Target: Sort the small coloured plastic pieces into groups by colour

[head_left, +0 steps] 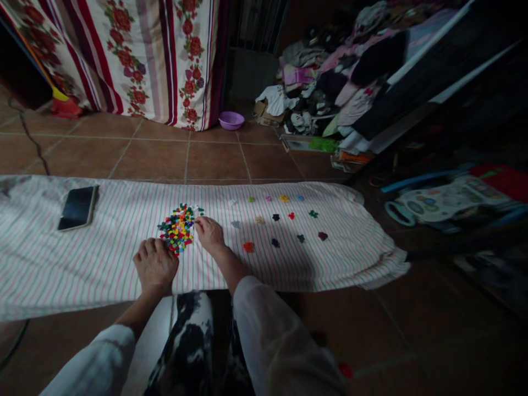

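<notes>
A heap of tiny multicoloured plastic pieces point(178, 230) lies on the striped cloth point(124, 220). My left hand point(155, 265) rests at the heap's near left edge, fingers curled under; its palm is hidden and nothing shows in it. At the right edge of the heap, my right hand point(210, 235) has thumb and fingers pinched together; whatever is between them is too small to make out. To its right sit small single-colour groups in three rows, among them yellow pieces point(284, 198), red pieces point(291, 216), orange-red pieces point(248, 247) and brown pieces point(322, 236).
A phone point(77, 208) lies on the cloth at the left. Beyond the tiled floor point(157, 148) hangs a floral curtain point(144, 60), with a purple basin point(231, 120) beside it. Piled clothes point(322, 82) fill the back right; a toy-like panel point(449, 198) stands at the right.
</notes>
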A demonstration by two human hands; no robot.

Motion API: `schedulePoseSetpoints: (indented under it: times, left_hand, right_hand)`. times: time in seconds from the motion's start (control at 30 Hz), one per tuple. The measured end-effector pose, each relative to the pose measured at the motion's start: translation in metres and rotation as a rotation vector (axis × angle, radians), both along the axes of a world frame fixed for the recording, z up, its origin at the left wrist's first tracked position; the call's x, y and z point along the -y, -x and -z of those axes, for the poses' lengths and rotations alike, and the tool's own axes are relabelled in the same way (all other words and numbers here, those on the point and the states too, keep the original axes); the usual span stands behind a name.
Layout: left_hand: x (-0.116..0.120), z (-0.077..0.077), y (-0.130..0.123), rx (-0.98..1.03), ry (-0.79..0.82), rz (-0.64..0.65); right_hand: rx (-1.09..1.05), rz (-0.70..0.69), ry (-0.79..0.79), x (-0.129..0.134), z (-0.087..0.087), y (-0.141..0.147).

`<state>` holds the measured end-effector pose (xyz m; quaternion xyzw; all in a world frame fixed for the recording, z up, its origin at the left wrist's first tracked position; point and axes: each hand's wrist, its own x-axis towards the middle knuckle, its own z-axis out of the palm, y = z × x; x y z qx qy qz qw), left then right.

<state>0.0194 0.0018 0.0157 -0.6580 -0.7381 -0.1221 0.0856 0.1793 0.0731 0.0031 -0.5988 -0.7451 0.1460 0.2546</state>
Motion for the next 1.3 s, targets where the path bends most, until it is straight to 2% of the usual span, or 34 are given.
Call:
schedulePoseSetpoints:
  times: [0.2,0.43,0.6,0.67,0.77,0.97,1.07,1.13,1.3]
  left_hand:
    - [0.001,0.001,0.001,0.000,-0.004,0.004]
    - [0.002,0.002,0.000,-0.020,-0.015,0.002]
    - [0.001,0.000,-0.002,-0.042,-0.005,-0.015]
    - [0.001,0.000,-0.002,-0.044,0.000,-0.018]
    - [0.001,-0.001,-0.002,-0.041,0.010,-0.020]
    - [0.002,-0.005,-0.002,-0.060,0.051,-0.028]
    - [0.002,-0.007,-0.002,-0.056,0.065,-0.025]
    - [0.002,-0.007,-0.003,-0.064,0.054,-0.023]
    - [0.002,-0.005,-0.004,-0.079,0.036,-0.028]
  right_hand:
    - [-0.028,0.089,0.023,0.001,-0.001,-0.001]
    - [-0.163,0.194,0.002,-0.003,0.004,-0.002]
    - [-0.287,0.333,-0.049,-0.006,-0.006,-0.026]
    - [-0.357,0.371,-0.084,-0.007,-0.014,-0.048]
    - [-0.406,0.451,-0.148,-0.006,-0.022,-0.098]
    - [-0.336,0.693,-0.315,0.008,-0.019,-0.231]
    - [-0.177,0.781,-0.247,0.022,-0.018,-0.288]
    - [-0.077,0.836,-0.156,0.032,-0.019,-0.315]
    - [0.164,0.961,0.070,0.051,-0.025,-0.345]
